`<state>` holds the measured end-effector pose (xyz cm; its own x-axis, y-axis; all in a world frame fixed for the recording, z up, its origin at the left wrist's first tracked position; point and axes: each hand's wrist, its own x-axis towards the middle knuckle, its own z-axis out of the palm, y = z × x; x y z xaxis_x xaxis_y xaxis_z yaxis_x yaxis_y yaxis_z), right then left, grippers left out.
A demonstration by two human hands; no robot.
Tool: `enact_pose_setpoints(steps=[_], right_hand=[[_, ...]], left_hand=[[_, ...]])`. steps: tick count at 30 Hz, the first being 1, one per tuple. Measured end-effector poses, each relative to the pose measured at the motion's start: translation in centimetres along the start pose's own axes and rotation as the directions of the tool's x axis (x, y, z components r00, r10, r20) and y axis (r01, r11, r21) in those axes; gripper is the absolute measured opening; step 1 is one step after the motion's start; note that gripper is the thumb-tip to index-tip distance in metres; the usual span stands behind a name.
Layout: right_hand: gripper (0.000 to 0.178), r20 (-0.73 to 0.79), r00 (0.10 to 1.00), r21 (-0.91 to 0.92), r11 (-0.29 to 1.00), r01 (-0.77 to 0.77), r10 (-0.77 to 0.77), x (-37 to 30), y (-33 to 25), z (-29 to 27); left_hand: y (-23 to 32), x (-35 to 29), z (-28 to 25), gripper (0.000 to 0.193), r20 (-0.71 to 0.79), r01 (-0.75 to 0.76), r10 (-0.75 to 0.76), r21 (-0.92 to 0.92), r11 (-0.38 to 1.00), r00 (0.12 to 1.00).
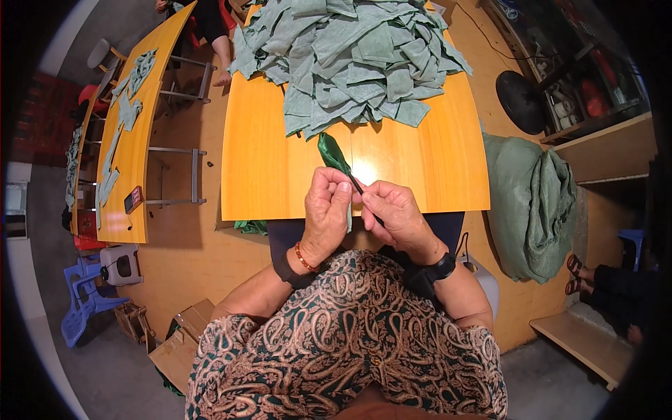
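Observation:
Both my hands meet just over the near edge of the yellow table. A thin dark stick slants between them, with a glossy dark green piece of fabric at its far end. My left hand is closed in a pinch beside the stick, just below the green fabric. Thumb and fingers of my right hand grip the stick lower down. A narrow pale green strip hangs below the left fingertips. Beyond my hands a large heap of pale green cloth pieces covers the table's far part.
On the left, a second yellow table bears cloth strips and a small red box. A blue plastic chair and a cardboard box stand lower left. To the right sits a bulky green sack. Other people's legs show at both sides.

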<state>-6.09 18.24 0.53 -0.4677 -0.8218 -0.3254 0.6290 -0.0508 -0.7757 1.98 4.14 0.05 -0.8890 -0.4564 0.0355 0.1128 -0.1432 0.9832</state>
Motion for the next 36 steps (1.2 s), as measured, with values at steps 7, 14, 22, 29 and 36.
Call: enact_pose_setpoints(steps=[7, 14, 22, 29, 36], right_hand=[[0.026, 0.115, 0.993, 0.124, 0.992, -0.008, -0.007, -0.4, 0.0, -0.8], [0.028, 0.059, 0.998, 0.037, 0.999, 0.015, -0.017, -2.0, 1.5, -2.1], [0.026, -0.047, 0.995, -0.132, 0.988, 0.085, -0.092, -1.6, 1.8, -2.6], [0.026, -0.007, 0.993, -0.054, 0.991, 0.121, -0.121, -1.5, 1.7, -1.8], [0.027, 0.007, 1.0, -0.079, 0.997, 0.022, -0.022, -2.8, 1.2, -2.0]], left_hand=[[2.4, 0.7, -1.1, 0.015, -0.048, 0.23, -0.252, -0.27, 0.935, 0.967], [1.2, 1.5, -2.3, 0.014, 0.15, 0.397, -0.373, -0.485, 0.779, 0.916], [0.8, 0.3, -0.3, 0.015, 0.069, 0.307, -0.3, -0.227, 0.924, 0.952], [1.3, 0.5, -0.8, 0.019, 0.065, 0.275, -0.27, -0.347, 0.896, 0.961], [1.0, 1.6, -1.2, 0.018, 0.065, 0.191, -0.181, -0.425, 0.885, 0.981]])
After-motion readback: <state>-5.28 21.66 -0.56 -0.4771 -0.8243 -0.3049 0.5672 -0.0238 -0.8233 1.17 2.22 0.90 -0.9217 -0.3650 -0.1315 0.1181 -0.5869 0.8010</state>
